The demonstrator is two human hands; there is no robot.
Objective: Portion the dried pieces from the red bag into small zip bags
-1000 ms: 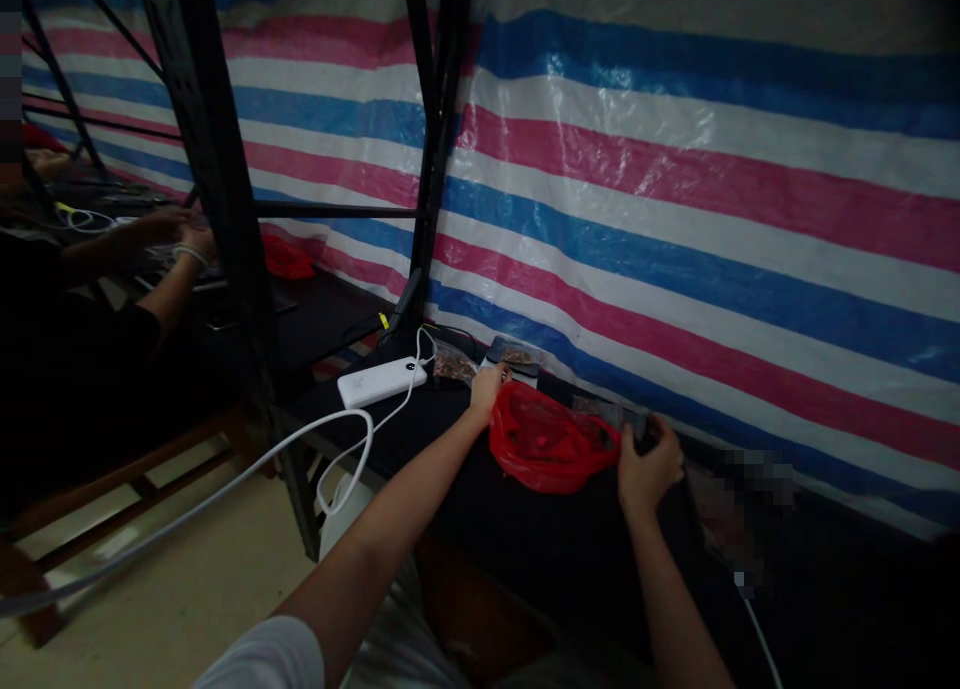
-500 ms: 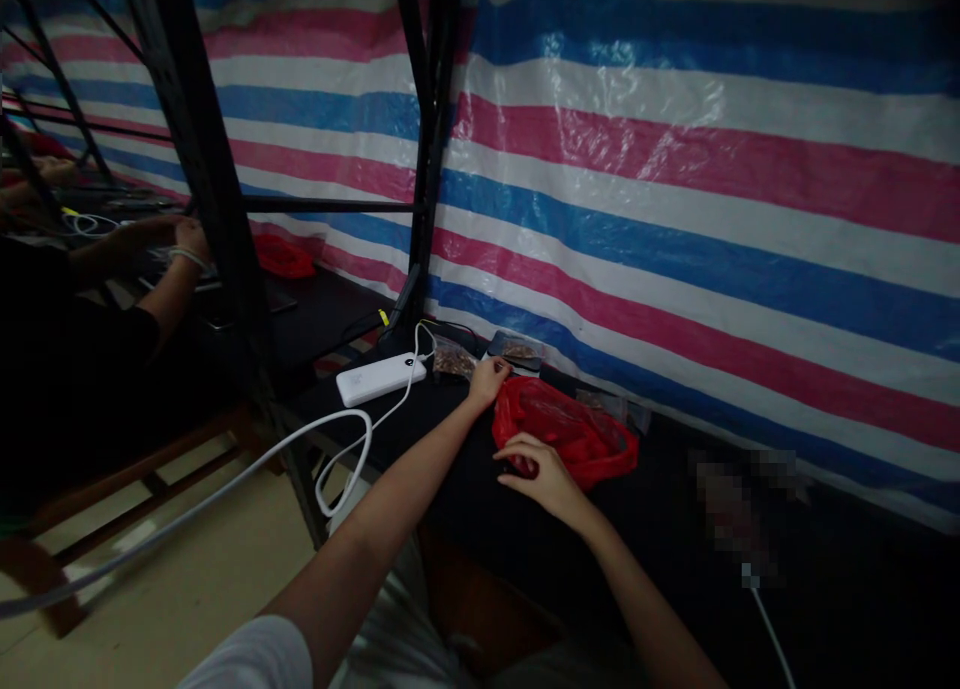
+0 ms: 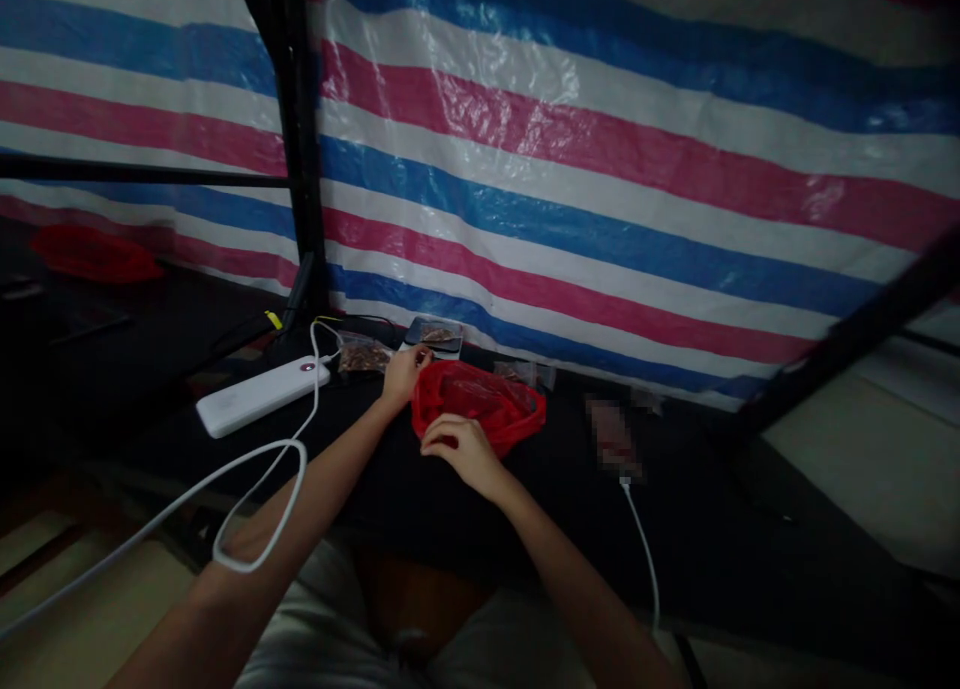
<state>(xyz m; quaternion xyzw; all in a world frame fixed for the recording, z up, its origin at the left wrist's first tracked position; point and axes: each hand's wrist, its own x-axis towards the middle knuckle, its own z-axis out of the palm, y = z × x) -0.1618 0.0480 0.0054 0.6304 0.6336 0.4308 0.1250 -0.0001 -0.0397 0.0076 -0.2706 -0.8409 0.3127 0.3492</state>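
Note:
A crumpled red plastic bag [image 3: 476, 404] lies on the black tabletop [image 3: 420, 499], right in front of me. My left hand [image 3: 405, 374] is at its far left edge, fingers drawn together, and I cannot tell whether they pinch it. My right hand [image 3: 459, 447] curls over the bag's near edge. Just beyond my left fingertips, a dark flat tray or scale [image 3: 433, 336] carries something brown. A clear packet of brown pieces [image 3: 363, 356] lies left of that hand, and another clear packet [image 3: 521, 373] is partly hidden behind the bag.
A white power bank [image 3: 259, 396] lies left of my left arm, its white cable [image 3: 304, 409] looping over the table edge. To the right is a pixelated object [image 3: 613, 437] with a white cable. A black metal upright [image 3: 304, 169] stands before a striped tarp [image 3: 570, 209]. Another red bag [image 3: 94, 254] lies far left.
My view has swung right, and the person at the left is out of view. My right hand has moved from the bag's right end to its near edge. My left hand stays at the far left edge.

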